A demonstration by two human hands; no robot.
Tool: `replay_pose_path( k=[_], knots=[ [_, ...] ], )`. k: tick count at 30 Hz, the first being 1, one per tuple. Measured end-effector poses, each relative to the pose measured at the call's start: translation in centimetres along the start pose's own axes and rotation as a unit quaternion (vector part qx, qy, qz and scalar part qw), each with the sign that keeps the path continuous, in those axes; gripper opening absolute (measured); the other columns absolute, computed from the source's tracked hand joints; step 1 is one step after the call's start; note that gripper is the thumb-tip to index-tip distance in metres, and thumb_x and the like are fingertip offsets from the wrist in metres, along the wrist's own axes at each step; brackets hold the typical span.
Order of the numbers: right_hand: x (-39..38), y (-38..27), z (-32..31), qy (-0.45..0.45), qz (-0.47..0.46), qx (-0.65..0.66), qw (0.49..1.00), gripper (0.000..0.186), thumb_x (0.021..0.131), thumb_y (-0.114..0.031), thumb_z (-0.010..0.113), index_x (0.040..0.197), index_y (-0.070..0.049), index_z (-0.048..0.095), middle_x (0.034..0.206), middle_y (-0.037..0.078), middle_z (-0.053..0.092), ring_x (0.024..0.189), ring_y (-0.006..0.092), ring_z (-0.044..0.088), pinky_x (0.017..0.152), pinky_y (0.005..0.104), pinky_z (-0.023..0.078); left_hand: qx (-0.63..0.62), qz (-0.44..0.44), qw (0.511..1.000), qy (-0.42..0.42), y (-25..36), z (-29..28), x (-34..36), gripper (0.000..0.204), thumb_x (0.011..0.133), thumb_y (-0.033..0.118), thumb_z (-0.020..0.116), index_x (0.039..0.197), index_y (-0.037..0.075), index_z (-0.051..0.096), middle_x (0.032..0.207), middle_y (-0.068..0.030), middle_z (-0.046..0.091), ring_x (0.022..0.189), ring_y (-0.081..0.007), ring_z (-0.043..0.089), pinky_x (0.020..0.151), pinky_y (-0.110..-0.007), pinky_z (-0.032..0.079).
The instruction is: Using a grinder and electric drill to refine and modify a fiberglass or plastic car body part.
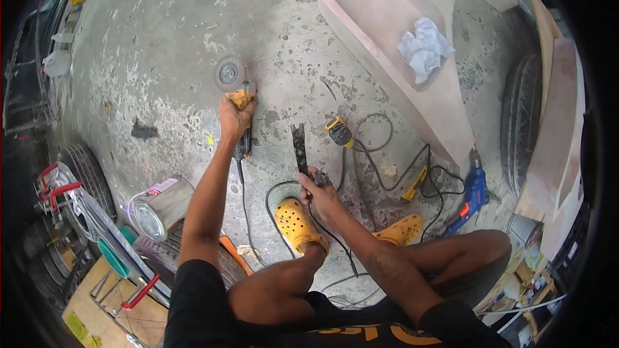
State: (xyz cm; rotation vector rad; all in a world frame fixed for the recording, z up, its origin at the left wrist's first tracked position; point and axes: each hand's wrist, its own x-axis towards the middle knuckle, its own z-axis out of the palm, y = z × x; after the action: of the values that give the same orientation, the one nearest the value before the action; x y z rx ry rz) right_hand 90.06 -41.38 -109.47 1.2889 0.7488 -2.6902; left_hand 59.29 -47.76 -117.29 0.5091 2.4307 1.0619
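My left hand (236, 117) is closed around the yellow body of an angle grinder (241, 97). Its round disc (229, 73) points away from me, just above or on the concrete floor; I cannot tell which. From its rear end a dark cord (242, 177) trails back toward my feet. My right hand (318, 190) grips the near end of a narrow, dark, worn metal bar (299, 147) with a notched far tip. The fingers hide the bar's lower part. Bar and disc are apart.
A yellow-black power socket (339, 132) lies among looped cables. Right of it are a small yellow tool (415, 183), a blue drill (476, 187) and a large pale moulded panel (367, 45) holding a crumpled white cloth (425, 49). A can (151, 219) and tyres (88, 174) stand left.
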Motion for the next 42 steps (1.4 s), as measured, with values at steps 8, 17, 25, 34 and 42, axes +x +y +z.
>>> replay_pose_path(
  k=[8, 17, 25, 34, 42],
  knots=[
    [6.5, 1.2, -1.7, 0.003, -0.021, 0.036, 0.999, 0.031, 0.1, -0.025, 0.065, 0.127, -0.01, 0.057, 0.096, -0.001, 0.051, 0.074, 0.0096, 0.052, 0.062, 0.0282, 0.044, 0.236, 0.114, 0.95, 0.169, 2.8, 0.3, -4.6, 0.054, 0.081, 0.035, 0.083, 0.106, -0.005, 0.056, 0.1, -0.0245, 0.057, 0.097, -0.0386, 0.057, 0.088, -0.045, 0.046],
    [7.0, 2.5, -1.7, -0.073, -0.067, -0.247, 0.964, 0.036, 0.098, -0.029, 0.066, 0.116, 0.002, 0.064, 0.089, 0.003, 0.067, 0.078, 0.0146, 0.063, 0.069, 0.0284, 0.05, -0.116, -0.01, 0.987, -0.11, 4.8, 4.9, -12.8, 0.028, 0.104, 0.022, 0.054, 0.103, -0.003, 0.065, 0.069, -0.0102, 0.062, 0.061, -0.0177, 0.059, 0.057, -0.035, 0.046],
    [8.4, 0.7, -3.3, -0.015, -0.174, -0.231, 0.957, 0.039, 0.094, -0.032, 0.07, 0.11, 0.004, 0.068, 0.098, 0.011, 0.07, 0.094, 0.0198, 0.069, 0.077, 0.0316, 0.053, -0.151, -0.097, 0.978, -0.107, 2.2, 3.6, -9.9, 0.042, 0.101, 0.033, 0.058, 0.087, -0.005, 0.068, 0.062, -0.0114, 0.062, 0.055, -0.0196, 0.061, 0.054, -0.034, 0.048],
    [1.2, -12.7, 0.8, 0.009, 0.055, -0.63, 0.774, 0.06, 0.075, -0.052, 0.084, 0.091, 0.003, 0.068, 0.076, 0.02, 0.066, 0.083, 0.0384, 0.067, 0.073, 0.0444, 0.052, 0.096, 0.154, 0.982, -0.055, 5.5, 3.7, -14.3, 0.026, 0.089, 0.021, 0.075, 0.083, 0.0, 0.06, 0.077, -0.0182, 0.06, 0.075, -0.0413, 0.06, 0.067, -0.044, 0.048],
    [4.5, -10.5, -7.1, 0.14, -0.323, -0.591, 0.726, 0.055, 0.077, -0.022, 0.083, 0.124, -0.002, 0.062, 0.12, 0.019, 0.063, 0.106, 0.0306, 0.063, 0.091, 0.04, 0.051, 0.184, 0.112, 0.975, -0.056, 3.0, 7.3, -15.9, 0.035, 0.079, 0.003, 0.074, 0.105, 0.001, 0.05, 0.101, -0.0185, 0.057, 0.09, -0.0405, 0.053, 0.08, -0.049, 0.045]
  ],
)
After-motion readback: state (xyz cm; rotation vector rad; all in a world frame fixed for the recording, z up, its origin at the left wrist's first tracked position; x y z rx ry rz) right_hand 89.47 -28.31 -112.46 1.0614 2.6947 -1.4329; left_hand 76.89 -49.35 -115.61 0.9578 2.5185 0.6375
